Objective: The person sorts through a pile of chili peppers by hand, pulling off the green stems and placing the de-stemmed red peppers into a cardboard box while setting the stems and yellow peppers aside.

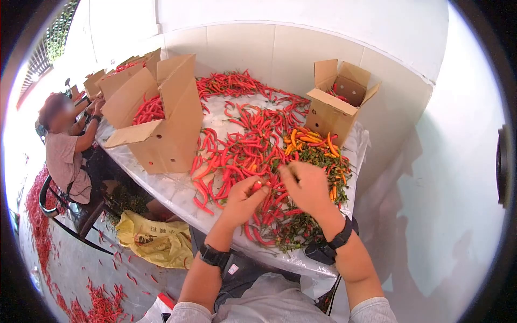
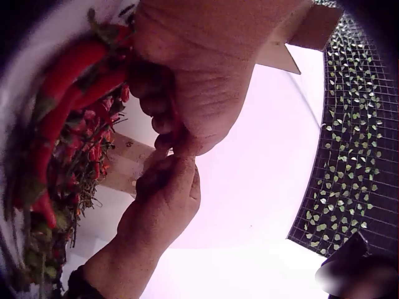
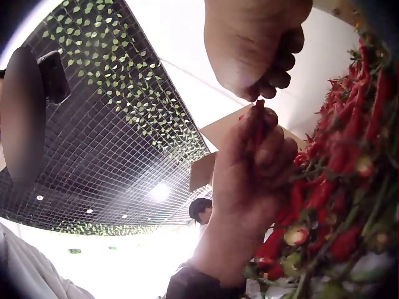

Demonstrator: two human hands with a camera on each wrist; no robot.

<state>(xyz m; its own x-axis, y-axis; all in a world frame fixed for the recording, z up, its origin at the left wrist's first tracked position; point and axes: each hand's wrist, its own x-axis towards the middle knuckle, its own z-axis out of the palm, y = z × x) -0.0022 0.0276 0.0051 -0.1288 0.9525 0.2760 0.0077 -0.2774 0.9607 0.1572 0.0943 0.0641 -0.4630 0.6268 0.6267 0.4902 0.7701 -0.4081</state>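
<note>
In the head view my left hand [image 1: 245,199] grips a red chili pepper [image 1: 256,186] between thumb and fingers, one end poking out at the top. The right wrist view shows the same chili [image 3: 259,118] upright in the curled left fingers. My right hand [image 1: 308,187] is just right of it, over the pile, its fingers bent toward the thumb. In the right wrist view the right fingertips come close above the chili's end; I cannot tell whether they pinch a stem. Loose red chilies [image 1: 237,156] and green stems [image 1: 301,231] lie beneath both hands.
A large open carton [image 1: 172,129] holding red chilies stands left, and a smaller carton [image 1: 331,116] stands at the back right. Orange chilies [image 1: 309,139] lie before it. Another person [image 1: 70,145] sits at left. A yellow sack [image 1: 153,239] and scattered chilies [image 1: 105,304] are on the floor.
</note>
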